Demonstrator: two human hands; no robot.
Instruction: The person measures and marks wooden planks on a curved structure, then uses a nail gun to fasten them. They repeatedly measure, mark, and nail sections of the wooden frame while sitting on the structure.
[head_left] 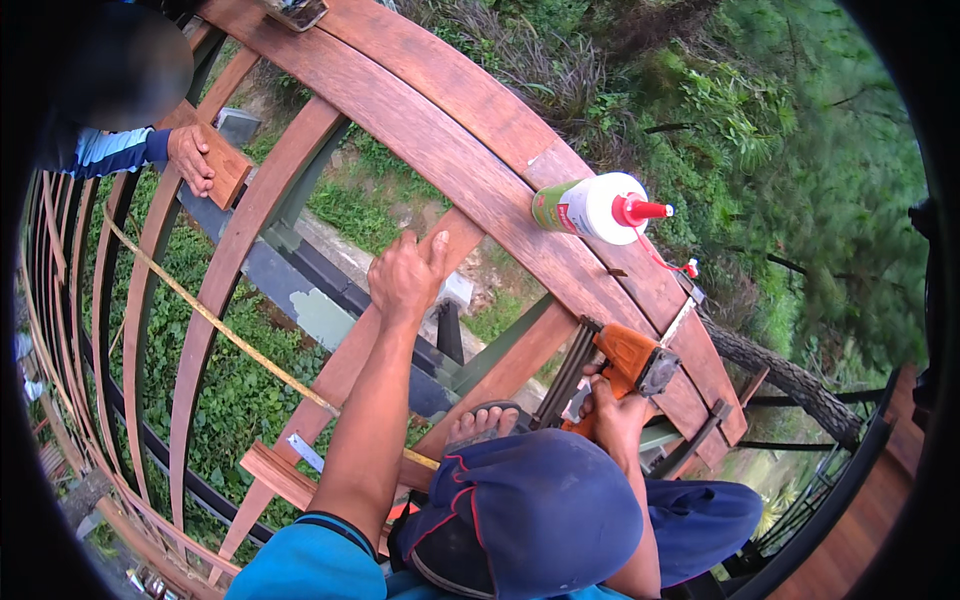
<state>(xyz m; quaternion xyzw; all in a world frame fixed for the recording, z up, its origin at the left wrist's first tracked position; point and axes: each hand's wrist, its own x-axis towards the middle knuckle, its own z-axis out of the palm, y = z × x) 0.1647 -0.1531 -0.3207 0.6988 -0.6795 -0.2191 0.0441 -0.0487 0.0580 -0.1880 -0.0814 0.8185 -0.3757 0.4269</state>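
A: Start with the hands. Where are they?

B: Well apart. Right hand (610,410), near right, wraps the handle of an orange nail gun (625,360). Left hand (405,275), nearer mid-scene, rests on a reddish wooden beam (345,365), fingers curled, thumb raised. Whether it grips or just presses, cannot tell.

A: Position of the nail gun?

B: Right of centre, beside the curved planks (440,120); its dark magazine slants down to the left, close to a sandalled foot (480,425). Contact between its nose and the wood: cannot tell.

A: Any labels, any writing?

B: A white squeeze bottle (590,207) on the planks, far side of the gun. Red nozzle points right; a small red cap (690,268) sits at the end of a thin strap. Label mostly green and white, with a red patch and some print. Yellow measuring tape (230,330) runs across the beams at left; its markings are too small to read.

A: Anyone else?

B: Co-worker at far left: striped blue sleeve (115,152), one hand (195,160) on a short wooden block (228,170).

A: Near edge and surroundings?

B: Dark blue cap (540,500) with red piping, teal sleeve (310,565) to its left. Green plants (740,130) fill the far right and show between the beams.
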